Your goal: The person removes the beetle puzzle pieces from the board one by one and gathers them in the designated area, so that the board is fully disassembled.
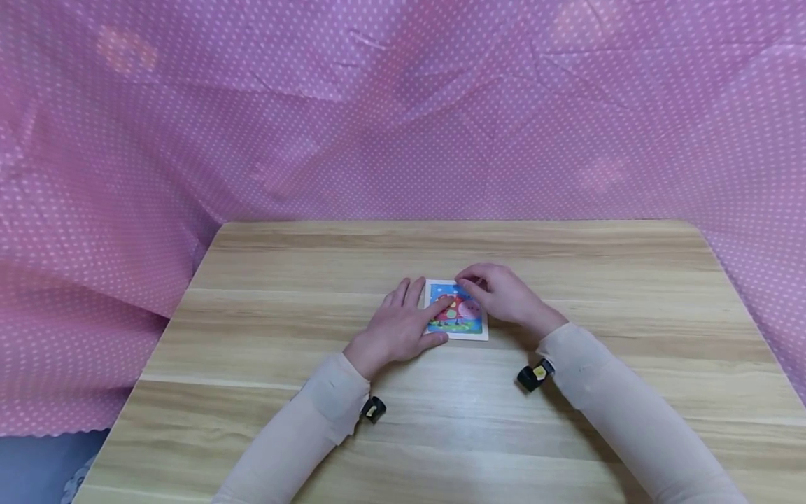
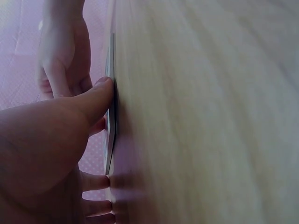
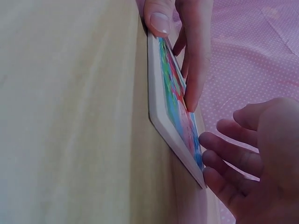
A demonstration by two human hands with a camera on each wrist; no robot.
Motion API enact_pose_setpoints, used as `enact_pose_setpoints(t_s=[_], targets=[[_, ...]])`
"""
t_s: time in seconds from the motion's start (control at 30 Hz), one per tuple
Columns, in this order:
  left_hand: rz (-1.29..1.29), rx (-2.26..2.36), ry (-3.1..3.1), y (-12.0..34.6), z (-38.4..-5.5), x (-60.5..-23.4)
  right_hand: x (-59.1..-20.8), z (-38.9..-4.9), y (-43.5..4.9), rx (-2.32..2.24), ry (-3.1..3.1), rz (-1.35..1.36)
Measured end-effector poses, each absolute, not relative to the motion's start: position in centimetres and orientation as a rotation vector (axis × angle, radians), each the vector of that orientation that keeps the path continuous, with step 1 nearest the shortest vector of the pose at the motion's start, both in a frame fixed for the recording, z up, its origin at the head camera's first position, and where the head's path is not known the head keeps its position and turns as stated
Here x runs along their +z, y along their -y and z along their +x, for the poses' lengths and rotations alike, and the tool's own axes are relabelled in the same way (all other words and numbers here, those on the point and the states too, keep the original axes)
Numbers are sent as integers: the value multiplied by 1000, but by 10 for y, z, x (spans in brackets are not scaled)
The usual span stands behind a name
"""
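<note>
A small square picture board lies flat on the wooden table, white-bordered, with a colourful cartoon print in blue, red, pink and green. My left hand is spread over its left side. The index finger touches the picture, and the thumb rests at the near edge. The other left fingers reach down to the table beside the board. At the far right corner is my right hand, its fingers loosely bent beside the board's edge. Nothing shows between the right thumb and fingers.
The light wooden table stretches out on all sides of the board. Pink cloth with white dots hangs behind the table and along its sides. Each wrist carries a small black camera close above the tabletop.
</note>
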State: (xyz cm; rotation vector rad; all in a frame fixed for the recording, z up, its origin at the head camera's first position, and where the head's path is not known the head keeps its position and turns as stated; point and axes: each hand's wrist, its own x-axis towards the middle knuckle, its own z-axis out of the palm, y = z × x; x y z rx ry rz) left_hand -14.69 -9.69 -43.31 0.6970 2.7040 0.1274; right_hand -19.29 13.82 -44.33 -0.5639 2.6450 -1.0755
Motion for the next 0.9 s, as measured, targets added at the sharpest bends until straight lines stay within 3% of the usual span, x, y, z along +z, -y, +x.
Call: enact_pose_setpoints(t_s=[0.9], targets=[[679, 1, -2719, 94, -145, -437, -445, -231, -113, -836, -2579, -936]])
